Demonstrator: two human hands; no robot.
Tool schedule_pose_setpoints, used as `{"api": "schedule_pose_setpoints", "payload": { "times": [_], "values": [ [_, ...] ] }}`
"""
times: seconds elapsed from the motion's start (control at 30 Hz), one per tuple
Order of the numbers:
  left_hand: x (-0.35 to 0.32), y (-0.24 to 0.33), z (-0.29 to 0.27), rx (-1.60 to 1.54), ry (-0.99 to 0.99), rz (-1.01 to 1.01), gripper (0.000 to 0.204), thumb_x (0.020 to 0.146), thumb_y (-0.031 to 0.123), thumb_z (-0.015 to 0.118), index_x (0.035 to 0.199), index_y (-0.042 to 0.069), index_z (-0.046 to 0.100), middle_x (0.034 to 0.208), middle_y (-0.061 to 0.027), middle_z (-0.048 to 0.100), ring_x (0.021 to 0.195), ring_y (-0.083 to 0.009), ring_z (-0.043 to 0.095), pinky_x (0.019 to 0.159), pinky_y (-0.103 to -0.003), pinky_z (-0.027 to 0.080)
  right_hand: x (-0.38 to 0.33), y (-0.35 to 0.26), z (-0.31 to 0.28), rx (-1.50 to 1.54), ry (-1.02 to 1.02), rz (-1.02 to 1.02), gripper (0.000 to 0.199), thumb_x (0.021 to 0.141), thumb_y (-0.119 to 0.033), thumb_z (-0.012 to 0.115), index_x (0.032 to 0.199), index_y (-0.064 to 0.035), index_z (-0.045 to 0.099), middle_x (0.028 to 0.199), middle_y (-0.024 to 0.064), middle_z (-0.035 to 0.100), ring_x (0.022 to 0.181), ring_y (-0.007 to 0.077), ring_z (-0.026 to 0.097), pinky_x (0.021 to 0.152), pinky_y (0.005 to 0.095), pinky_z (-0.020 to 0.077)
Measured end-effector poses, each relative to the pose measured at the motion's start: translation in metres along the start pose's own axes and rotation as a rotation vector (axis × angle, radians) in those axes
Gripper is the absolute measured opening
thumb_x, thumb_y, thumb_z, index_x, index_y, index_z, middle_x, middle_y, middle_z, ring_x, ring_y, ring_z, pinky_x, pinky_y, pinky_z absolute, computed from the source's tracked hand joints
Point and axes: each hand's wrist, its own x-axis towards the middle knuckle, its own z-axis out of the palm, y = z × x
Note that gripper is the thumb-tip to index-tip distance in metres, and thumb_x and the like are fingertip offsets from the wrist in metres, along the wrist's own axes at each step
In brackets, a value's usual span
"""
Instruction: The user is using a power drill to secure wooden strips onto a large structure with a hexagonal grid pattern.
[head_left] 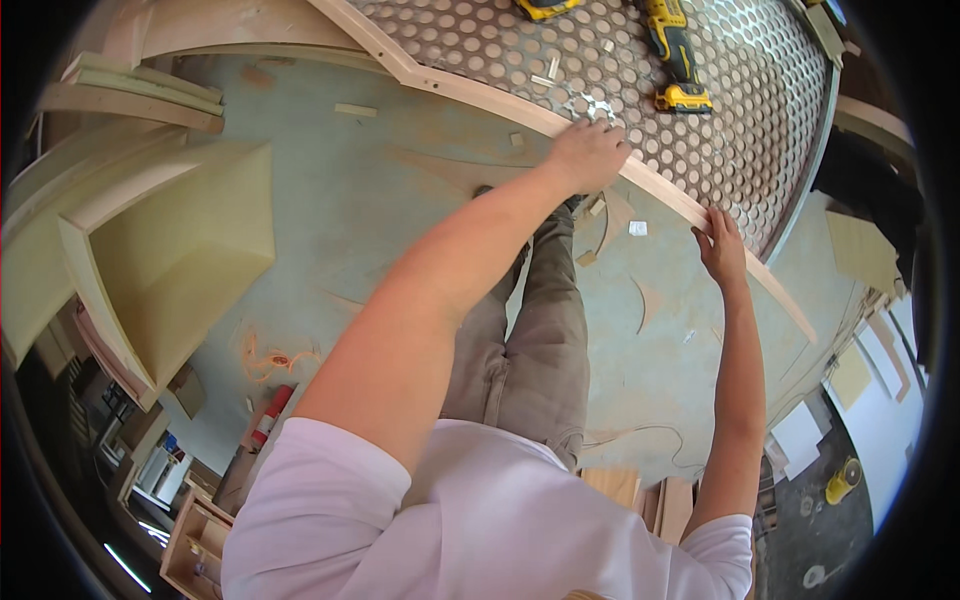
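A long pale wooden strip (665,190) lies along the near edge of a perforated metal tabletop (470,35), its right end sticking out past the table. My left hand (590,155) is closed over the strip near its middle, knuckles up. Further right, my right hand (722,248) pinches the same strip, with the fingers over the top edge and the thumb on the near side. Beyond my left hand lie small shiny metal pieces (590,108), too small to name. A yellow-and-black cordless power tool (680,55) rests farther back on the tabletop.
Part of another yellow tool (548,8) shows at the top edge. A large curved wooden box-like frame (180,240) stands at left. Wood offcuts (615,220) and an orange cord (280,360) lie on the floor. White panels (870,400) are at right, near a yellow can (843,481).
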Motion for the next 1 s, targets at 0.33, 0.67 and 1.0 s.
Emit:
{"api": "schedule_pose_setpoints", "payload": {
  "times": [0.33,0.67,1.0],
  "values": [
    [0.01,-0.005,-0.003,-0.061,-0.111,-0.003,0.034,0.082,0.028,0.077,0.107,0.008,0.068,0.115,-0.0083,0.064,0.115,-0.0297,0.061,0.098,-0.042,0.052,0.012,0.005,0.003,-0.001,-0.081,0.034,0.036,0.085,-0.005,0.072,0.117,-0.0022,0.055,0.107,0.018,0.063,0.103,0.0412,0.06,0.088,0.0494,0.0495],
    [0.012,0.0,-0.001,-0.098,-0.049,-0.029,0.023,0.085,0.021,0.066,0.104,0.009,0.068,0.111,-0.0082,0.064,0.108,-0.0278,0.062,0.091,-0.044,0.053,0.004,0.026,0.016,0.029,-0.049,0.074,0.042,0.078,-0.001,0.073,0.116,-0.0034,0.056,0.107,0.0202,0.062,0.103,0.0429,0.059,0.089,0.0512,0.0484],
    [-0.004,0.012,0.022,0.015,0.158,-0.17,0.02,0.093,0.02,0.053,0.098,0.01,0.069,0.108,-0.005,0.065,0.114,-0.0232,0.06,0.103,-0.051,0.042,0.018,-0.008,-0.002,-0.054,-0.174,0.043,0.032,0.085,-0.008,0.072,0.112,-0.0029,0.055,0.105,0.0213,0.062,0.101,0.0441,0.059,0.087,0.0514,0.0492]
  ]
}}
